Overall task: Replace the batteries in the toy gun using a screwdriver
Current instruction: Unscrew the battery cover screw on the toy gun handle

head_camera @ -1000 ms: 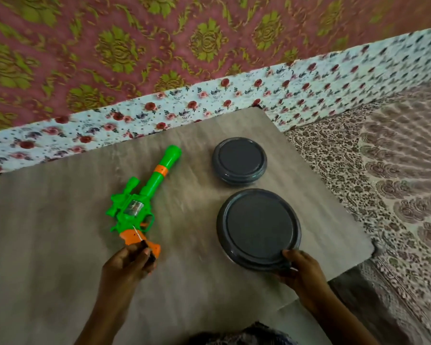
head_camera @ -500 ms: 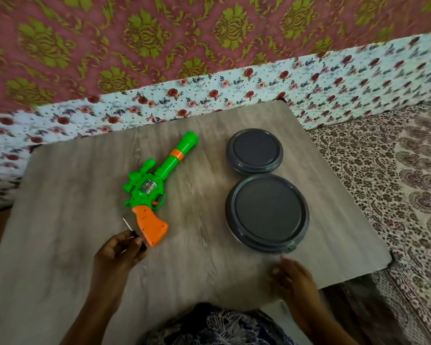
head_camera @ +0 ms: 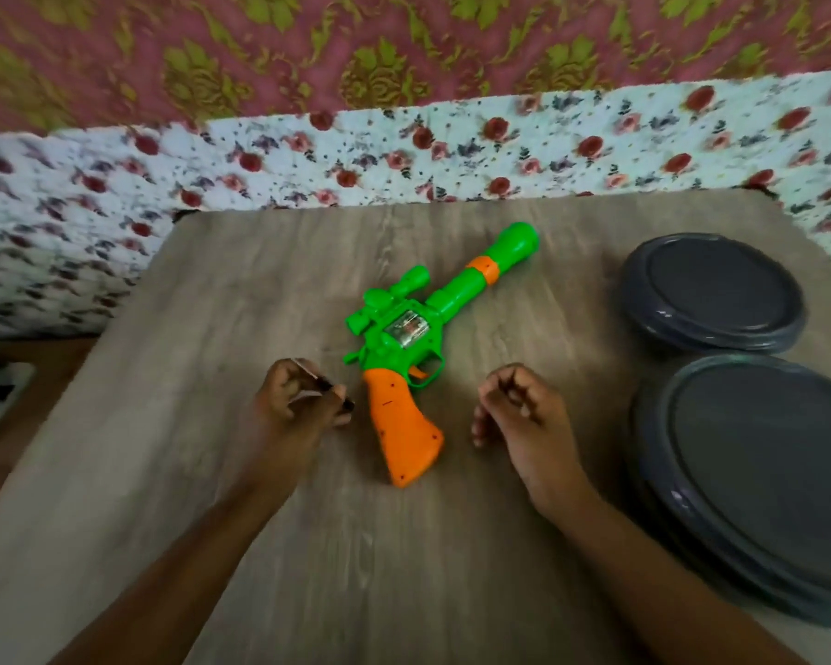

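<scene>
A green toy gun (head_camera: 423, 324) with an orange grip lies flat on the wooden table (head_camera: 241, 290), its barrel pointing to the far right. My left hand (head_camera: 296, 405) rests just left of the orange grip and pinches a small thin screwdriver (head_camera: 325, 383), whose metal tip points up and left. My right hand (head_camera: 516, 410) hovers just right of the grip with its fingers loosely curled and nothing in them. Neither hand touches the gun.
Two round dark grey lidded containers stand on the right, a smaller one (head_camera: 711, 292) farther back and a larger one (head_camera: 759, 482) near the front right. A floral cloth (head_camera: 404, 156) borders the table's far edge.
My right hand left the large container's rim and came in beside the gun's grip. The view moved closer and to the left, so the gun sits in the centre.
</scene>
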`<state>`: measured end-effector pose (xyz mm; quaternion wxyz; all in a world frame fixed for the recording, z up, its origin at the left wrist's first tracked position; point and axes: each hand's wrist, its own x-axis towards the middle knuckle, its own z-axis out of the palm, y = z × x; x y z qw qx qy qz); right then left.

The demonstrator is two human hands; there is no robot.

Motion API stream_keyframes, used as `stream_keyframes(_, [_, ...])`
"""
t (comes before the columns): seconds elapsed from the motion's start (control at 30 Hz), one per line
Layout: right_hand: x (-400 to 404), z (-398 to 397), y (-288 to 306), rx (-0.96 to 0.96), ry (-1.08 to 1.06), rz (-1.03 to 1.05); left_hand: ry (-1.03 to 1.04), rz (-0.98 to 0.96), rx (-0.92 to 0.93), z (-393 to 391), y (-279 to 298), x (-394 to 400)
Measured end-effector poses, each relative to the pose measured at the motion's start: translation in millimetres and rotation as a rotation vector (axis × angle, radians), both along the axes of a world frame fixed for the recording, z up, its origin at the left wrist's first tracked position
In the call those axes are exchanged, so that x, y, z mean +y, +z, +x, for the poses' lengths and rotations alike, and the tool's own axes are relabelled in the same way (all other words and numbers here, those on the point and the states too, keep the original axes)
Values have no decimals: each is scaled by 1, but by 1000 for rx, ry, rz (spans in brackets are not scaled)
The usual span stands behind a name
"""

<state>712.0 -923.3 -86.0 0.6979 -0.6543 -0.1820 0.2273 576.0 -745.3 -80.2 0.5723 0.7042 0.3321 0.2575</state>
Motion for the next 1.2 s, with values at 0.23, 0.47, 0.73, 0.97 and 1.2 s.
stream_keyframes(0.23, [0,-5,-19,-198,130,-5,-108,110,-52,0,-24,4])
stream_keyframes(0.47, [-2,-6,-19,-305,136,-43,-167,96,-216,5,-28,0])
stream_keyframes(0.73, [8,-30,10,-358,142,67,-232,14,-490,-10,-8,-18])
stream_keyframes(0.97, [27,-39,24,-284,304,-132,-220,87,-564,-10,-5,-31])
stream_keyframes(1.2, [18,-32,22,-42,384,-48,-256,216,-397,-6,-15,-23])
